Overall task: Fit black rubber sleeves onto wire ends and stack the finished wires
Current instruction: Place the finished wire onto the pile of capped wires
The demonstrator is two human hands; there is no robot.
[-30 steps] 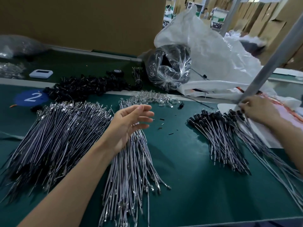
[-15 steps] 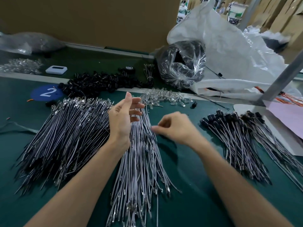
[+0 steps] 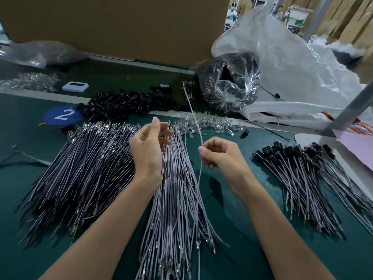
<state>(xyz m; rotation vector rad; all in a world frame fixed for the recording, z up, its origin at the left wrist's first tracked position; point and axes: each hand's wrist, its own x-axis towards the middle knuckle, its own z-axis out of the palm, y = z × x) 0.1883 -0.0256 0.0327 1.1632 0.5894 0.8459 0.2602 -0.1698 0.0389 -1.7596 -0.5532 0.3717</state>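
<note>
Head view over a green table [image 3: 252, 223] strewn with wires. The right hand [image 3: 220, 156] is curled, thumb and forefinger pinching one thin grey wire [image 3: 198, 128] near its middle. The wire stands almost upright, its upper end leaning away to the left and its lower part hanging down over the table. The left hand [image 3: 149, 146] is held on edge, palm facing right, fingers loosely straight and holding nothing. It sits over the far end of the middle bundle [image 3: 177, 209] of bare grey wires; whether it touches them cannot be told. A larger bundle [image 3: 80, 168] fans out to the left. On the right lies the finished stack [image 3: 298, 178], its wires capped with black sleeves at their far ends. Loose sleeves [image 3: 129, 104] are heaped at the back, beside a blue disc [image 3: 62, 115] marked 2, with clear parts [image 3: 210, 122] just right of them.
</note>
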